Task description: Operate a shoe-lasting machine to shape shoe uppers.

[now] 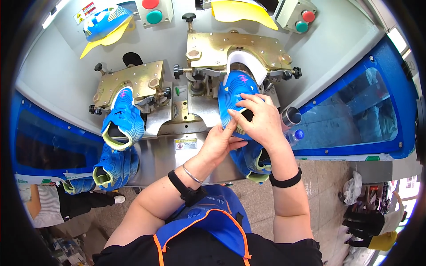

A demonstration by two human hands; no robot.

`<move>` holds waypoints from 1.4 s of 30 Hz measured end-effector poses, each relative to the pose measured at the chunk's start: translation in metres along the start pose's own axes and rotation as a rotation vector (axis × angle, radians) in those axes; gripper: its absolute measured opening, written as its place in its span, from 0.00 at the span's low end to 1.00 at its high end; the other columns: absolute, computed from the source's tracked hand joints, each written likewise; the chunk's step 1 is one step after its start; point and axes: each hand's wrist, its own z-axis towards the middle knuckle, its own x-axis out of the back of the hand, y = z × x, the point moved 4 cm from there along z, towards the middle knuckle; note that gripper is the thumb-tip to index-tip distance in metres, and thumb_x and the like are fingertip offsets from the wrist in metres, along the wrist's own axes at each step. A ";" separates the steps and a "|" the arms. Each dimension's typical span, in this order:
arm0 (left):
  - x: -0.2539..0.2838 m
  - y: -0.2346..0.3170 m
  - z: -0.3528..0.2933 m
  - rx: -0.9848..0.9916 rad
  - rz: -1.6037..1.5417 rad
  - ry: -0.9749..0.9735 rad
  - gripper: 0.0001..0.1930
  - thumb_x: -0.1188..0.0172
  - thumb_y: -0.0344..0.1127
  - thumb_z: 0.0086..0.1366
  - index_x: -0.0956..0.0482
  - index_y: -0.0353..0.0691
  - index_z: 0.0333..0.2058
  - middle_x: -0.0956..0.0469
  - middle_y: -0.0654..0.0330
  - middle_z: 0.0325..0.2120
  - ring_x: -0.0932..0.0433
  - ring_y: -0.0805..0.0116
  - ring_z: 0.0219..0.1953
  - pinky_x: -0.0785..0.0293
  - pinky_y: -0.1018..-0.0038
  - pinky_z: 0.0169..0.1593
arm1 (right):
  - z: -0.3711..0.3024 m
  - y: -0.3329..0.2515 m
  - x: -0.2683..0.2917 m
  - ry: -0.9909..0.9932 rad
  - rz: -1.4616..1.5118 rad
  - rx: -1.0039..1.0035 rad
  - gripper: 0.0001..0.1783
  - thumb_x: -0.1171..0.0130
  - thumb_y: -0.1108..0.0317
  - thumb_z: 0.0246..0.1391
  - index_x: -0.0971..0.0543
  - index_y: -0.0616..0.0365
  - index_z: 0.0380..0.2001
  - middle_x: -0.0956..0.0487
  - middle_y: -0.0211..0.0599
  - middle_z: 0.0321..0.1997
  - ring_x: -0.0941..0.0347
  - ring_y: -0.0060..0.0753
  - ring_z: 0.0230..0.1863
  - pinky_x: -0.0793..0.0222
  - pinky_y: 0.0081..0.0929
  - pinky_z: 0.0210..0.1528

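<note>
A blue sports shoe (230,95) with pink marks at its toe lies toe-forward against the white curved pad (249,64) of the right-hand press. My right hand (264,122) grips its opening from the right, fingers over the upper and thumb at the collar. From the near left, my left hand (220,145) holds the heel end, thumb up beside the right thumb. Both hands partly hide the collar. A second blue shoe (125,117) with a pale green lining sits toe-in at the left-hand press (131,82).
Blue shoes (116,166) stand at the bench's left front; others (253,162) lie below my right wrist. A metal cup (291,116) and a blue-capped bottle (296,135) stand at right. Button boxes (298,17) and yellow-edged shoe parts (108,29) are above. Other people stand beyond both sides.
</note>
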 end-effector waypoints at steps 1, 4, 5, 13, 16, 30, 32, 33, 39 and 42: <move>0.001 0.000 0.000 0.005 0.003 0.005 0.32 0.47 0.60 0.67 0.35 0.40 0.58 0.23 0.58 0.45 0.19 0.66 0.44 0.18 0.66 0.47 | 0.000 0.000 0.000 0.007 -0.015 -0.009 0.25 0.37 0.41 0.47 0.14 0.50 0.36 0.20 0.33 0.53 0.32 0.49 0.58 0.33 0.49 0.56; 0.002 0.002 -0.001 0.014 0.008 0.009 0.32 0.46 0.60 0.67 0.34 0.40 0.57 0.23 0.58 0.44 0.19 0.66 0.43 0.18 0.66 0.47 | -0.001 -0.002 -0.001 0.025 -0.008 -0.025 0.24 0.36 0.42 0.47 0.14 0.51 0.36 0.19 0.33 0.52 0.32 0.50 0.58 0.33 0.48 0.56; 0.003 0.002 -0.001 0.024 0.011 0.008 0.32 0.46 0.60 0.66 0.34 0.40 0.57 0.22 0.58 0.44 0.18 0.66 0.43 0.18 0.66 0.46 | -0.001 -0.003 -0.002 0.032 0.008 -0.014 0.24 0.36 0.42 0.47 0.14 0.51 0.36 0.19 0.33 0.52 0.32 0.50 0.58 0.33 0.48 0.56; 0.009 0.001 -0.002 0.028 0.003 0.051 0.29 0.45 0.59 0.67 0.31 0.37 0.51 0.22 0.58 0.40 0.18 0.66 0.40 0.17 0.66 0.44 | -0.002 -0.005 -0.005 0.048 -0.008 -0.043 0.24 0.35 0.43 0.47 0.15 0.52 0.35 0.19 0.35 0.52 0.31 0.52 0.57 0.32 0.47 0.55; 0.013 -0.006 -0.002 0.029 0.008 0.098 0.27 0.44 0.58 0.67 0.29 0.36 0.47 0.22 0.58 0.39 0.18 0.67 0.39 0.17 0.65 0.43 | -0.004 -0.003 -0.008 0.041 -0.014 -0.042 0.23 0.35 0.44 0.47 0.15 0.52 0.35 0.20 0.36 0.53 0.30 0.53 0.57 0.31 0.46 0.54; 0.024 -0.044 0.004 0.033 0.052 0.134 0.19 0.46 0.53 0.70 0.28 0.44 0.48 0.21 0.65 0.41 0.20 0.75 0.42 0.17 0.72 0.38 | -0.026 0.013 -0.020 0.075 -0.007 0.012 0.17 0.37 0.60 0.50 0.17 0.50 0.45 0.26 0.33 0.62 0.33 0.57 0.60 0.31 0.43 0.58; 0.023 -0.047 0.006 0.034 0.055 0.151 0.20 0.45 0.53 0.70 0.28 0.44 0.49 0.21 0.65 0.41 0.20 0.75 0.41 0.17 0.73 0.38 | -0.028 0.015 -0.019 0.078 -0.014 0.035 0.19 0.37 0.62 0.50 0.18 0.50 0.46 0.26 0.32 0.63 0.34 0.57 0.61 0.32 0.45 0.60; 0.023 -0.047 0.005 0.030 0.063 0.154 0.20 0.45 0.53 0.70 0.28 0.45 0.50 0.21 0.65 0.40 0.20 0.75 0.41 0.17 0.73 0.39 | -0.029 0.016 -0.020 0.069 -0.018 0.035 0.19 0.37 0.62 0.50 0.18 0.50 0.46 0.26 0.32 0.63 0.34 0.57 0.61 0.32 0.45 0.60; 0.014 -0.017 -0.005 0.027 0.313 0.219 0.21 0.42 0.52 0.68 0.26 0.41 0.49 0.20 0.64 0.39 0.20 0.75 0.39 0.19 0.74 0.39 | -0.024 0.019 -0.010 0.009 0.235 -0.028 0.18 0.40 0.61 0.56 0.19 0.52 0.50 0.27 0.40 0.64 0.35 0.52 0.63 0.41 0.41 0.66; 0.005 0.019 0.000 -0.141 0.414 0.115 0.20 0.40 0.49 0.68 0.25 0.40 0.51 0.19 0.64 0.40 0.21 0.76 0.38 0.23 0.78 0.40 | -0.060 0.033 0.020 0.338 0.392 -0.036 0.15 0.43 0.66 0.59 0.21 0.57 0.49 0.23 0.42 0.56 0.31 0.41 0.60 0.38 0.32 0.62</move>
